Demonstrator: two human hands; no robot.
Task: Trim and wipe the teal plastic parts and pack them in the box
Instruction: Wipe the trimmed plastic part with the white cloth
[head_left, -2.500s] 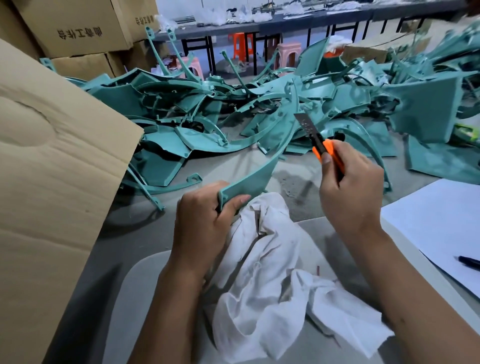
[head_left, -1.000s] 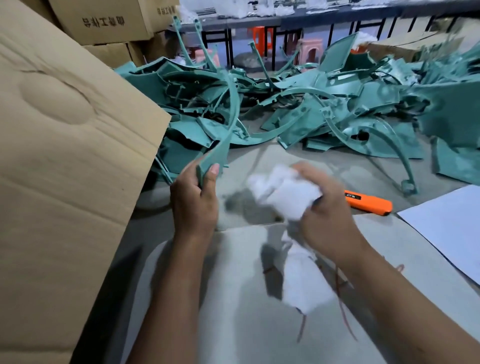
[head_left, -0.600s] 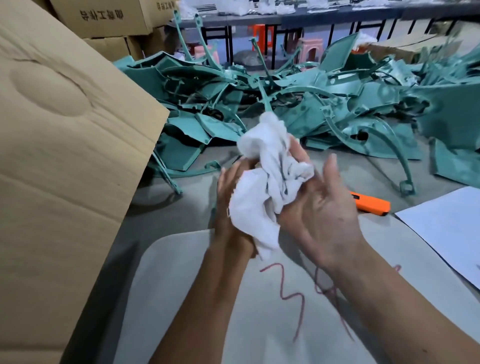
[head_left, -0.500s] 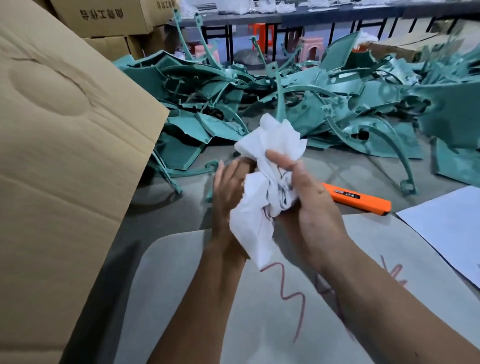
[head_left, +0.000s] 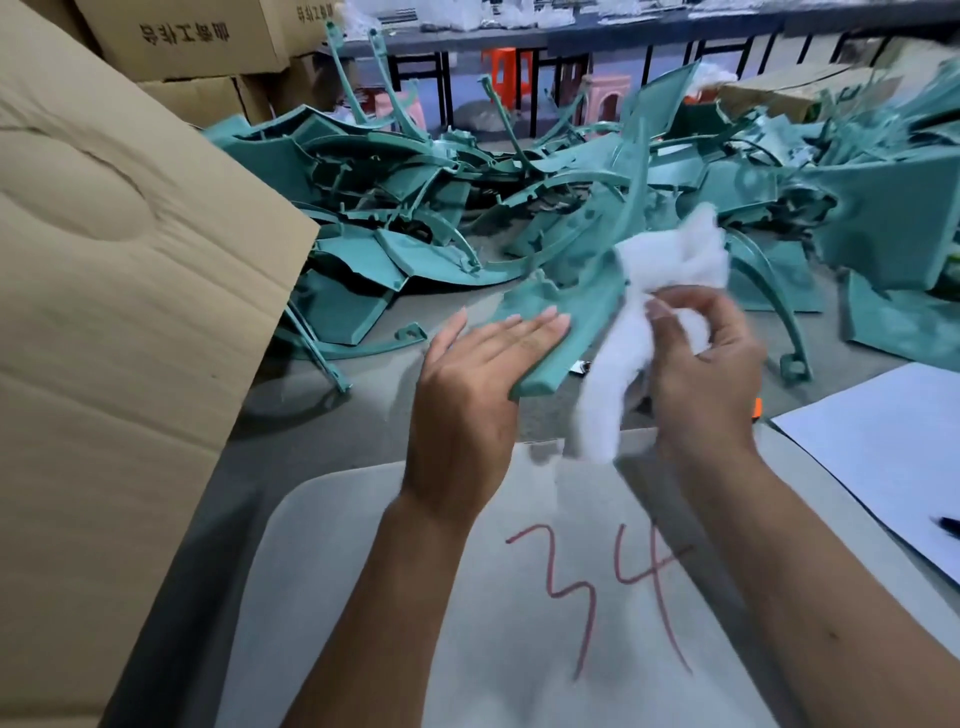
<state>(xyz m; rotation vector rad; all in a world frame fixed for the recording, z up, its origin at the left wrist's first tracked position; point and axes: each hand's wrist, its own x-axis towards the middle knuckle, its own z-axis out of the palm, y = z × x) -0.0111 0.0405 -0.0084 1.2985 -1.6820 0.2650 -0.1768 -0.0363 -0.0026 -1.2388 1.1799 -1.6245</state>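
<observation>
A long curved teal plastic part (head_left: 582, 312) rises from the middle of the view up toward the pile. My left hand (head_left: 467, 384) supports its near end, fingers straight and flat against its face. My right hand (head_left: 701, 358) grips a white cloth (head_left: 644, 312) bunched against the part's right edge, with a tail of cloth hanging down. A large heap of teal plastic parts (head_left: 405, 208) covers the table behind. The open flap of the cardboard box (head_left: 114, 291) fills the left side.
A grey board (head_left: 467, 649) marked 34 in red lies under my forearms. White paper (head_left: 893, 467) with a pen tip lies at the right. An orange knife (head_left: 758, 407) is mostly hidden behind my right hand. Cartons are stacked at the back left.
The knife was laid down on the table and my right hand took up the cloth. The cloth has slid along the teal part to the right, and my left hand has flattened against the part.
</observation>
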